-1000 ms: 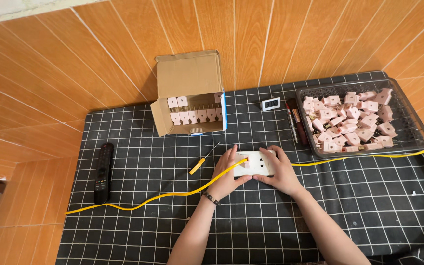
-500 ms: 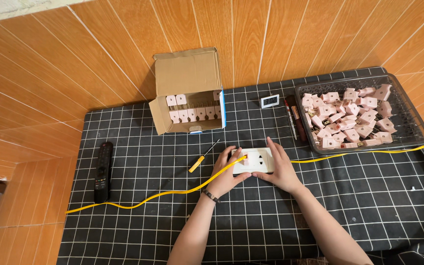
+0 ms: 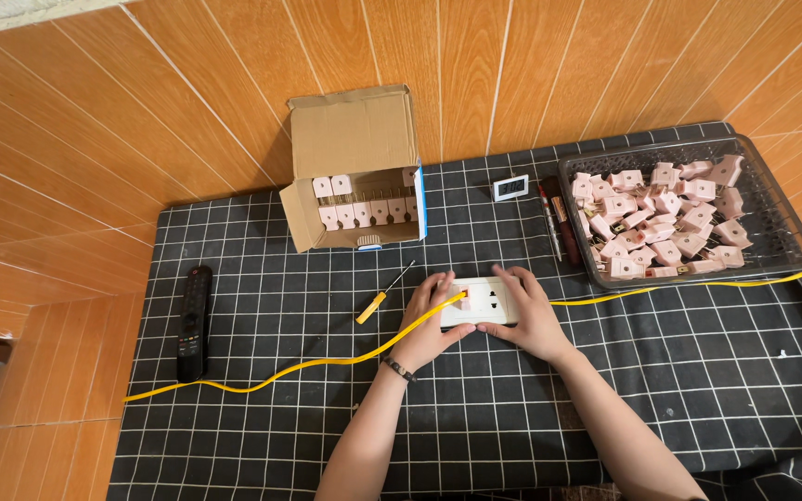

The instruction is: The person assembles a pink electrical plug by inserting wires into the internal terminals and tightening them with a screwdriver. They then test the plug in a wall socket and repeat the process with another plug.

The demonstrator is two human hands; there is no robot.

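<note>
A white socket block (image 3: pixel 481 301) lies on the black grid-patterned mat (image 3: pixel 308 306). My left hand (image 3: pixel 431 325) grips its left end, with fingers over the red switch. My right hand (image 3: pixel 528 315) clasps its right end and front edge. A yellow cable (image 3: pixel 280 375) runs from under my left hand across the mat to the left, and another stretch of the yellow cable (image 3: pixel 661 289) leads off to the right.
An open cardboard box (image 3: pixel 356 172) holds rows of pink plug adapters. A dark mesh tray (image 3: pixel 774 215) at the right is heaped with several more. A yellow-handled screwdriver (image 3: pixel 381 297), a black remote (image 3: pixel 193 322), a small digital display (image 3: pixel 510 187) and dark pens (image 3: pixel 554 218) lie around.
The view shifted slightly. Both hands stay on the socket block, with the fingers adjusted a little over its ends.
</note>
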